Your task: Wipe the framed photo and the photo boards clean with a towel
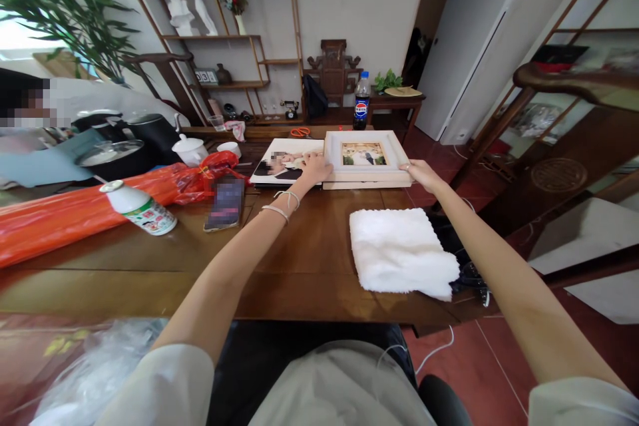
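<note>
A white picture frame (333,154) with a small photo in its middle lies on top of a stack, over another pale frame or box (364,184). My left hand (314,168) holds its left side, and part of that hand hides the edge. At the opposite side my right hand (422,174) grips the right edge, thumb near the front corner. Just left of the stack lies a large photo print or album (279,154), partly under my left hand. A folded white cloth (399,249) rests on the table nearer to me.
On the wooden table (299,246) stand a cola bottle (361,106), orange scissors (300,132), a phone (224,205), a white bottle (142,210), a teapot (190,148) and a red plastic-wrapped bundle (100,203). Another person (114,98) is at the left. A chair (574,166) stands right.
</note>
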`<state>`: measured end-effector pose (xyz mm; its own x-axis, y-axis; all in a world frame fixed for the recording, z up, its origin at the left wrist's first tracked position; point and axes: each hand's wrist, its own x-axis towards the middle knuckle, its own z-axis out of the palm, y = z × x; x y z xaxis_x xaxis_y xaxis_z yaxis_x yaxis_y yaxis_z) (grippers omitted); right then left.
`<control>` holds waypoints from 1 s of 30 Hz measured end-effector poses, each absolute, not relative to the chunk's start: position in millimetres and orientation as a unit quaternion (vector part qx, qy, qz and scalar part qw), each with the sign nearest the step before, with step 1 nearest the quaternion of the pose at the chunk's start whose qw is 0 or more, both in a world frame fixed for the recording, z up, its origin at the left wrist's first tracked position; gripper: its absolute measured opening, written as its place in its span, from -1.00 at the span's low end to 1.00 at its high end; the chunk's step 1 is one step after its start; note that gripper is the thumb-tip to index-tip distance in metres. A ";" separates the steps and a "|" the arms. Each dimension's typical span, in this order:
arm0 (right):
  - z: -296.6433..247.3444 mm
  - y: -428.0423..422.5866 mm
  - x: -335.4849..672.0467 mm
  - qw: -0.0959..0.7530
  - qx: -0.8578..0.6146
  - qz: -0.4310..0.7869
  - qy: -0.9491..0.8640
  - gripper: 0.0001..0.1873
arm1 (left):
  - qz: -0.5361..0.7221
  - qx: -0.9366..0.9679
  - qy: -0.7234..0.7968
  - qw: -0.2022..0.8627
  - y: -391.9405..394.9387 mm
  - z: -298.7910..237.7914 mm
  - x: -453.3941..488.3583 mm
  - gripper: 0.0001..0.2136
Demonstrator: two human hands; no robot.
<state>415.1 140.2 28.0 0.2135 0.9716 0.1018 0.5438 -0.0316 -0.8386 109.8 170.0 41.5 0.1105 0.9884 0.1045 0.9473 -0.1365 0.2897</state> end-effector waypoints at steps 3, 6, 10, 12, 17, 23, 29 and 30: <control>27.1 141.2 416.3 0.395 -0.670 0.256 -0.574 -0.66 | 0.153 0.734 0.657 0.079 167.6 40.2 110.1 -0.55; 25.3 143.1 418.3 0.384 -0.671 0.251 -0.583 -0.64 | 0.157 0.733 0.657 0.081 164.7 40.0 110.0 -0.57; 24.8 144.2 421.3 0.361 -0.678 0.238 -0.594 -0.61 | 0.156 0.732 0.658 0.083 162.6 40.6 109.6 -0.56; 26.2 143.6 422.2 0.348 -0.684 0.230 -0.599 -0.61 | 0.161 0.732 0.658 0.077 162.1 40.1 109.9 -0.55; 31.6 143.3 423.2 0.321 -0.695 0.207 -0.609 -0.63 | 0.185 0.727 0.658 0.068 159.0 36.4 113.9 -0.53; 32.2 147.5 424.6 0.301 -0.702 0.199 -0.614 -0.65 | 0.172 0.750 0.635 0.066 152.5 36.9 111.7 -0.41; 35.9 150.4 425.6 0.281 -0.710 0.196 -0.615 -0.65 | 0.118 0.825 0.552 0.009 147.6 40.9 98.2 -0.08; 36.8 150.4 425.5 0.279 -0.712 0.197 -0.614 -0.65 | 0.112 0.831 0.544 -0.002 147.6 41.1 97.0 -0.03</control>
